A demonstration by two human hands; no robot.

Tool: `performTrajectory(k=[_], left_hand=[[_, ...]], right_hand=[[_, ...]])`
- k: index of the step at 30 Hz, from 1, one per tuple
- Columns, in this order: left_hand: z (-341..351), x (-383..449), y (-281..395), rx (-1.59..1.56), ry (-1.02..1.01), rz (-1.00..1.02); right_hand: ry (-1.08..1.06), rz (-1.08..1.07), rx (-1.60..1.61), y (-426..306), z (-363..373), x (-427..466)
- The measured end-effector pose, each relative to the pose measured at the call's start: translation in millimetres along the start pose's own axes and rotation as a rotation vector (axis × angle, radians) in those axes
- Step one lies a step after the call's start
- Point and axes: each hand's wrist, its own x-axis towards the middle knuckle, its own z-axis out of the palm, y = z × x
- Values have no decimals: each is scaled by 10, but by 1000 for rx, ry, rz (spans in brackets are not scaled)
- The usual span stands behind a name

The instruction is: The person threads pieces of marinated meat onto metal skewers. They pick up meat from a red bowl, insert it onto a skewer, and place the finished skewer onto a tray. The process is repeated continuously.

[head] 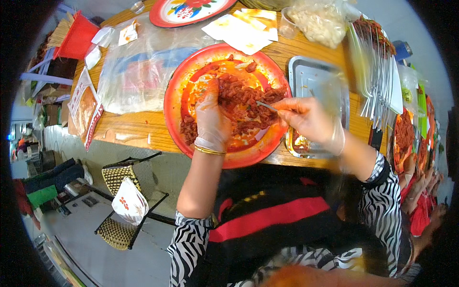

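Note:
A round red enamel tray holds a mound of red marinated meat pieces in oily orange sauce. My left hand, in a clear plastic glove, grips some of the meat at the left side of the mound; its fingers are partly hidden. From the right, my gloved right hand pinches a thin metal skewer over the tray's right side. The skewer's tip is against the meat; whether it has pierced a piece I cannot tell.
Right of the tray sits a rectangular metal tray. Loaded metal skewers lie on a white tray beyond it. Stained papers, a patterned enamel plate, a plastic bag and a seasoning packet surround it. Other people's arms show at right.

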Motion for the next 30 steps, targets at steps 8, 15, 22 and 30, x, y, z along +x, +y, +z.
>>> performTrajectory(k=[8,15,22,30], left_hand=[[-193,101,86,164,-59,10],[-334,-449,306,578,75,221],[-292,-396,106,1297,-118,612],[-38,271,-243,2182,-316,588]], right_hand=[[-66,27,-320,113,-463,681],[-22,-526,-952,69,-707,1037],[337,-381,-709,120,-879,-205],[686,-22,-554,535,-801,-1526]])
